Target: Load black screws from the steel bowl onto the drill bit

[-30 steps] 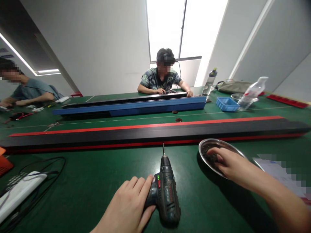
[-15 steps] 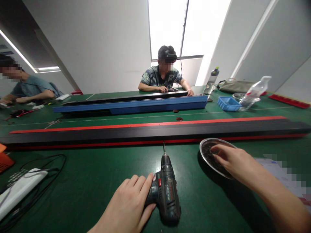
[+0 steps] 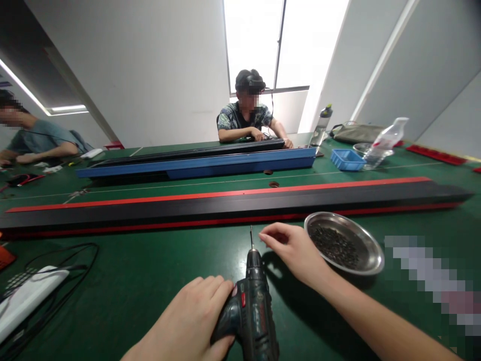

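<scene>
My left hand is wrapped round the handle of a black cordless drill. The drill lies flat to the table, its thin bit pointing away from me toward a long black bar with red edges. Just right of the bit's tip, my right hand has thumb and forefinger pinched together; whatever is between them is too small to make out. Behind that hand sits a round metal bowl holding many small dark screws.
Across the green table a blue-and-black long piece lies before a co-worker; another person sits far left. A blue bin and bottle stand right. A white power strip and cables lie left.
My right hand has come out of the bowl and moved left to the drill bit's tip, fingers pinched. The drill, still in my left hand, sits slightly lower in view.
</scene>
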Demonstrator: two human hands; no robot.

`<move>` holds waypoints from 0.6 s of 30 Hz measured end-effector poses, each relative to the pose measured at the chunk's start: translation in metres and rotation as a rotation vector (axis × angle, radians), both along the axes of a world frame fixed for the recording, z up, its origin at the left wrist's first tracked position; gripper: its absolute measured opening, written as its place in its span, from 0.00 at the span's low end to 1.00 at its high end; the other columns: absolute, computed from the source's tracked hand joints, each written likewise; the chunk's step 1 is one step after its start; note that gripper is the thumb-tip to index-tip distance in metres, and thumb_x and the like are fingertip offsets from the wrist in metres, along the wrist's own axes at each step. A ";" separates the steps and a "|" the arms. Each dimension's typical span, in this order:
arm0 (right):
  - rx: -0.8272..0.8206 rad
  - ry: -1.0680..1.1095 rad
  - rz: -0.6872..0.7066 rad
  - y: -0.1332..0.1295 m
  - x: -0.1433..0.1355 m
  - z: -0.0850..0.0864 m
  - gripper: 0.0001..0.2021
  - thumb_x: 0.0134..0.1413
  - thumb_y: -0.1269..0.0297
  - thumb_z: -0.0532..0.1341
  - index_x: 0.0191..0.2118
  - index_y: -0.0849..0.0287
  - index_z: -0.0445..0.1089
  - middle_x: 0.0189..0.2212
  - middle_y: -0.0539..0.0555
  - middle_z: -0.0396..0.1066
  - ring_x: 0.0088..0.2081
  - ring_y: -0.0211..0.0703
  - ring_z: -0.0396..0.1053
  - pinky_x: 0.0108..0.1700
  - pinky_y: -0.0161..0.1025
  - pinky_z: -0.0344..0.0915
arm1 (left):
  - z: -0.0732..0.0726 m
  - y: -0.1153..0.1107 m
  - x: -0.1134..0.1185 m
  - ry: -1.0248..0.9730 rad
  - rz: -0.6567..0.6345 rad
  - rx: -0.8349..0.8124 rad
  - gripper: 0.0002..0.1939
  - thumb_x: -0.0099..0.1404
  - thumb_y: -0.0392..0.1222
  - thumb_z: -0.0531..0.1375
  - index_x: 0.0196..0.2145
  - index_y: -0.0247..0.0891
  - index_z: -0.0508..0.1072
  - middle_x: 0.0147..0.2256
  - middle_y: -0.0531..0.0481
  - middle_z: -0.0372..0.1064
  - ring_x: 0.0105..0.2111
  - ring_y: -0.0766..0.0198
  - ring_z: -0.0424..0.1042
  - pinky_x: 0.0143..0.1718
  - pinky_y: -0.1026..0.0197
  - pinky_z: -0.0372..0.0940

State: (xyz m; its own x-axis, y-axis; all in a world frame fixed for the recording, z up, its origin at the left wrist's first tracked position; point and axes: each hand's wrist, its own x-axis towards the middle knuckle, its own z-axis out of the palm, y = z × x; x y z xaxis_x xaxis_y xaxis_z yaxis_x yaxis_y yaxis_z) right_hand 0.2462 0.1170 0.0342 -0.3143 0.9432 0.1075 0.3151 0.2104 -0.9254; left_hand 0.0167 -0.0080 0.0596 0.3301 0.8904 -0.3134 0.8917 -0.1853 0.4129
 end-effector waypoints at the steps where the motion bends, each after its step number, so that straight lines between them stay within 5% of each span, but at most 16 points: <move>1: 0.004 0.027 -0.018 0.005 -0.008 -0.008 0.10 0.61 0.56 0.65 0.36 0.56 0.80 0.34 0.52 0.80 0.37 0.45 0.76 0.41 0.40 0.69 | 0.002 0.001 0.000 -0.003 0.000 -0.015 0.27 0.59 0.42 0.67 0.56 0.46 0.72 0.53 0.48 0.73 0.51 0.52 0.70 0.59 0.48 0.62; 8: 0.114 0.081 -0.260 0.039 -0.032 -0.061 0.11 0.61 0.56 0.64 0.37 0.58 0.79 0.35 0.55 0.80 0.36 0.46 0.74 0.42 0.42 0.68 | 0.007 0.000 0.005 0.058 0.018 -0.041 0.28 0.56 0.42 0.69 0.55 0.47 0.75 0.52 0.49 0.75 0.51 0.51 0.70 0.60 0.49 0.62; 18: 0.129 -0.002 -0.197 0.040 -0.030 -0.061 0.08 0.62 0.61 0.62 0.36 0.58 0.77 0.36 0.54 0.79 0.36 0.45 0.74 0.42 0.40 0.66 | 0.007 0.004 0.008 0.135 -0.038 0.040 0.23 0.59 0.47 0.68 0.53 0.46 0.78 0.50 0.46 0.78 0.48 0.49 0.74 0.57 0.48 0.65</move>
State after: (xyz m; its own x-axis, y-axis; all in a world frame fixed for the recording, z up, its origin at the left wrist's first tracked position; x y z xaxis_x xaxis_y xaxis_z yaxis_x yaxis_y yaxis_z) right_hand 0.2159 0.1572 -0.0269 -0.1260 0.9648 0.2308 0.3633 0.2614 -0.8943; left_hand 0.0248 -0.0039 0.0670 0.3214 0.8905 -0.3220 0.9306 -0.2340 0.2816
